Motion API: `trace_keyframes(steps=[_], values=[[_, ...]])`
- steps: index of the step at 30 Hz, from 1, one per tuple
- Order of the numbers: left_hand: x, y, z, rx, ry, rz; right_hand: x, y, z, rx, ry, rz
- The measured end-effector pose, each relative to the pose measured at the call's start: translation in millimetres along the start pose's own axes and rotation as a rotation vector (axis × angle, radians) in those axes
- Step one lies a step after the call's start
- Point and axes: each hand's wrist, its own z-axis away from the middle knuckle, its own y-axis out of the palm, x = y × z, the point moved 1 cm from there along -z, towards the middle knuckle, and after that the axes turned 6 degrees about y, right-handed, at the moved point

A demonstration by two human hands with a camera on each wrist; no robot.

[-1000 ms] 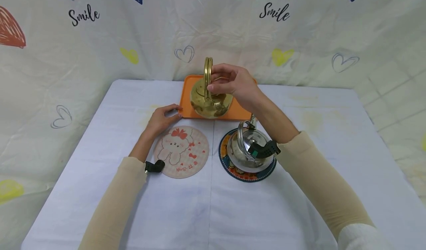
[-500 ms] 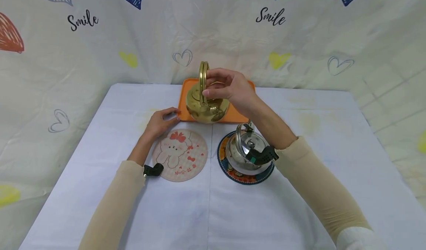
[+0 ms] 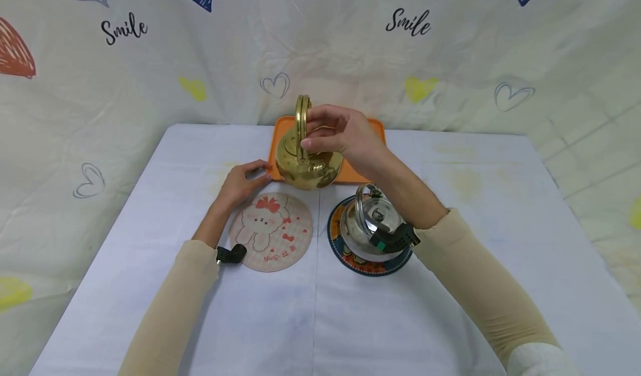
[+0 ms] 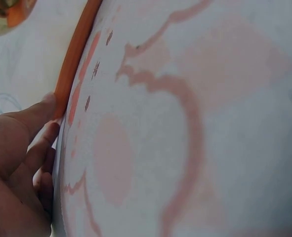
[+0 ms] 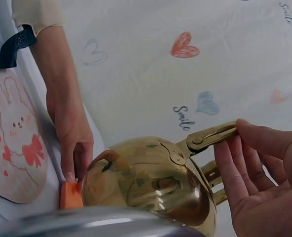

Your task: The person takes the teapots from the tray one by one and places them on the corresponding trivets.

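A brass-coloured kettle (image 3: 312, 173) hangs by its upright handle from my right hand (image 3: 345, 134), thumb on one side and fingers on the other. It appears raised over the orange tray (image 3: 353, 175), its lower edge overlapping the tray's front rim in the head view. With thumb and fingertips, my left hand (image 3: 240, 184) pinches the tray's left front corner; in the left wrist view its thumb lies on the orange rim (image 4: 76, 54). Below my right forearm a silver kettle (image 3: 352, 236) stands on a dark patterned round mat (image 3: 336, 242). The brass kettle hides much of the tray.
A pink round mat with a rabbit drawing (image 3: 280, 245) lies in front of my left hand, beside the silver kettle. A white cloth (image 3: 260, 320) covers the table. Behind the table's back edge hangs a printed curtain (image 3: 340, 42).
The brass kettle has shifted slightly left and toward me in my right hand. My left hand stays at the tray corner. The head view has tilted a little.
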Motion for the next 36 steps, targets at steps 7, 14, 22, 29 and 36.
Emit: trace_keyframes(steps=[7,14,22,29,36], values=[[-1.5,-0.9,1.6,0.011,-0.008,0.018,-1.7,4.8,0.5,0.006,0.010,-0.021],[0.3,-0.9,0.5,0.017,-0.030,0.023,-1.9,10.0,2.6,0.000,0.012,-0.028],[1.6,-0.2,-0.8,-0.005,0.026,0.016,-3.3,14.8,3.9,0.017,0.017,-0.021],[2.5,-0.3,-1.7,-0.004,0.027,0.009,-5.2,18.3,4.2,0.033,0.021,-0.012],[2.2,-2.6,-0.8,0.016,-0.003,-0.006,-6.2,22.8,6.3,0.043,0.041,0.001]])
